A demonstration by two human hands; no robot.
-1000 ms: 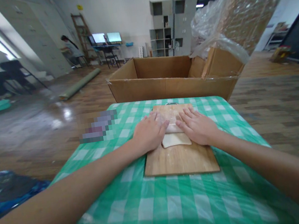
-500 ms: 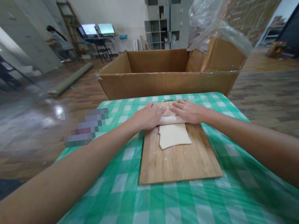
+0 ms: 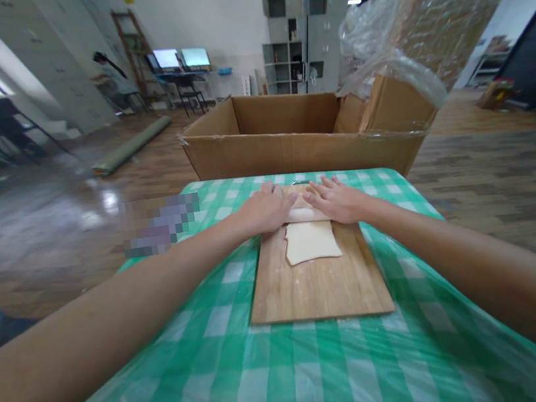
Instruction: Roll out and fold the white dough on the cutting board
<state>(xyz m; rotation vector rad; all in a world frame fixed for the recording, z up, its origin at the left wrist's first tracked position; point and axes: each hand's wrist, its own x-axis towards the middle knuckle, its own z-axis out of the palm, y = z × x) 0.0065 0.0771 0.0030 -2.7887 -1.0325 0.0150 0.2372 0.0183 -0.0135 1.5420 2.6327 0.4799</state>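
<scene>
Two hands (image 3: 267, 210) (image 3: 338, 200), fingers outstretched, lie over one rolling pin (image 3: 308, 214) touching one dough sheet (image 3: 312, 243), one board (image 3: 319, 292).

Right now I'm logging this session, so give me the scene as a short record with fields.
Left hand: palm down on the rolling pin
Right hand: palm down on the same pin
Dough: flat pale sheet, showing on the pin's near side
Surface: wooden board on a green-and-white checked tablecloth
Beyond: open cardboard box
Background: two lit monitors
</scene>
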